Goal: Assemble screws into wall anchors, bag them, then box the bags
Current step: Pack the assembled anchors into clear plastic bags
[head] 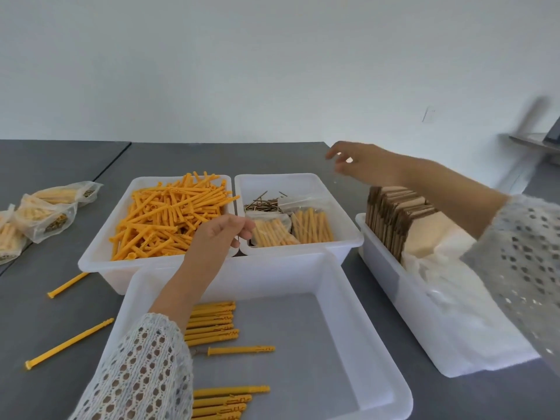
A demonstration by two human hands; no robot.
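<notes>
A white bin (100,256) holds a heap of orange wall anchors (169,216). To its right, a second bin (342,225) contains dark screws (263,203) and two clear bags of anchors (291,230). The near bin (348,298) has rows of anchors (212,322) lying on its floor. My left hand (221,234) hovers over the front edge where the two far bins meet, fingers loosely curled, with nothing seen in it. My right hand (363,160) is raised beyond the screw bin, fingers spread, blurred and holding nothing.
Filled bags (45,219) lie on the grey table at the far left. Two loose anchors (68,284) lie left of the near bin. A bin on the right (381,268) holds flat cardboard boxes (394,213) and clear plastic bags (454,283) under my right forearm.
</notes>
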